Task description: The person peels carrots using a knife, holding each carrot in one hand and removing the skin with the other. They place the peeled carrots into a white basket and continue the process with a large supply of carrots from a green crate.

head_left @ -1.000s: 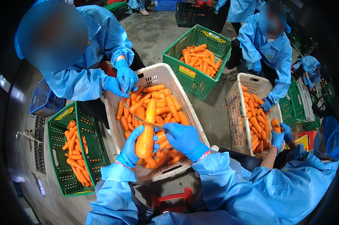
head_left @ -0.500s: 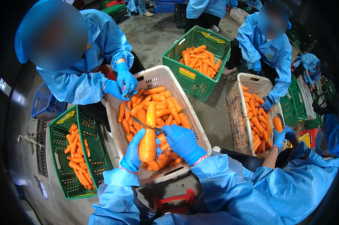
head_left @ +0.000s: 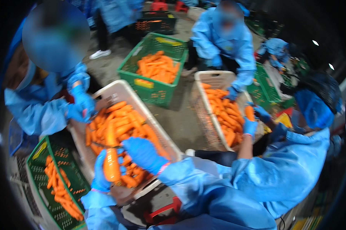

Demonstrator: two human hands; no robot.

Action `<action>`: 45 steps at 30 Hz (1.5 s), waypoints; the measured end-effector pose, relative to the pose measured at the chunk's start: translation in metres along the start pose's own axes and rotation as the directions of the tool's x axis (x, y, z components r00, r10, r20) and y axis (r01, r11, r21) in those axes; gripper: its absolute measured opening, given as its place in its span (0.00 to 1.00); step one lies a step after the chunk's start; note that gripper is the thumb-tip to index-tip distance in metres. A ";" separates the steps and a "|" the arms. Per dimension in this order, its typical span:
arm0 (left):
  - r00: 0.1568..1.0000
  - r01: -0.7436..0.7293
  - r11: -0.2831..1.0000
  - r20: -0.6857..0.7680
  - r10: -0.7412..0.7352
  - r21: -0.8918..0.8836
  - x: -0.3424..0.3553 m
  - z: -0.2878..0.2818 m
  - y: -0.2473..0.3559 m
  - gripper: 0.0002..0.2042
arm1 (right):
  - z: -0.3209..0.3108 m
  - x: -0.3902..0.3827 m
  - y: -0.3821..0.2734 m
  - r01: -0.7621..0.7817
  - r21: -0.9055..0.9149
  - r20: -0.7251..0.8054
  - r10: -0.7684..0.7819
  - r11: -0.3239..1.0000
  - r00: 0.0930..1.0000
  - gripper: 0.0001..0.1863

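In my left hand [head_left: 100,174], fingers wrapped round it, is a large peeled-looking carrot [head_left: 112,165] that stands nearly upright over a white crate [head_left: 160,128]. My right hand [head_left: 146,153] is closed around the handle of a knife [head_left: 100,145], whose dark, thin blade lies across the carrot's upper part. Blue gloves cover both hands. Beneath them, loose carrots [head_left: 121,122] fill much of the crate. The handle is mostly hidden in my right fist, and the picture is blurred, so whether the blade cuts in or only touches cannot be told.
Across the crate at left, a co-worker's gloved hands [head_left: 83,105] hang over its rim. Green crates with carrots stand at left [head_left: 40,184] and behind [head_left: 157,92]. At right, two co-workers handle carrots around another pale crate [head_left: 204,119]. A red stool [head_left: 163,214] is below.
The view has turned right, so crates and people appear farther left, with more of the right-hand co-worker showing. My hands keep hold of the carrot and the knife.
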State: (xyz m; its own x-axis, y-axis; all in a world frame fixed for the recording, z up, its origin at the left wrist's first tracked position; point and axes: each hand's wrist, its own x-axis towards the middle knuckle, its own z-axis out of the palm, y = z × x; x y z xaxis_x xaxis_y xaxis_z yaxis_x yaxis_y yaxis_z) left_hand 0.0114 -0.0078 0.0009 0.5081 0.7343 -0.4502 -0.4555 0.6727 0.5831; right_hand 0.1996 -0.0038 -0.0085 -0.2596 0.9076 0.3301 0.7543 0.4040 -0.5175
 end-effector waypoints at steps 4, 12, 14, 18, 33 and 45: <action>0.990 -0.102 0.995 -0.104 0.101 -0.007 -0.002 0.011 -0.005 0.25 | -0.001 -0.001 0.000 0.027 -0.006 -0.084 -0.027 1.000 0.996 0.06; 1.000 -0.015 0.999 0.025 0.016 -0.050 0.000 0.018 -0.002 0.27 | -0.021 -0.004 0.003 -0.282 0.829 0.133 0.318 0.484 0.939 0.12; 0.997 0.019 1.000 0.074 -0.017 -0.015 0.002 0.010 0.001 0.28 | -0.015 0.004 0.016 -0.258 0.826 0.102 0.317 0.501 0.943 0.11; 0.992 0.040 0.999 0.120 -0.042 0.014 -0.002 0.006 0.007 0.29 | -0.047 0.010 0.007 -0.408 0.767 0.263 0.336 0.496 0.904 0.12; 0.996 -0.034 0.981 0.090 0.017 0.189 -0.013 0.015 0.009 0.24 | -0.037 0.007 0.007 -0.342 0.623 0.239 0.245 0.704 0.940 0.16; 0.998 -0.017 0.972 0.060 0.003 0.236 -0.011 0.007 0.004 0.21 | -0.027 0.003 0.010 -0.316 0.427 0.245 0.228 0.847 0.942 0.20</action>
State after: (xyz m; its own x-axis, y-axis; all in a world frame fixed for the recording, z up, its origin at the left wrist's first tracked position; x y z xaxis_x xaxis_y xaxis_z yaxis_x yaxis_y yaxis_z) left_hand 0.0087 -0.0140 0.0126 0.5496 0.7295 -0.4073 -0.2788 0.6197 0.7337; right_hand 0.2231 0.0003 0.0088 -0.2204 0.9754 -0.0008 0.4640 0.1041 -0.8797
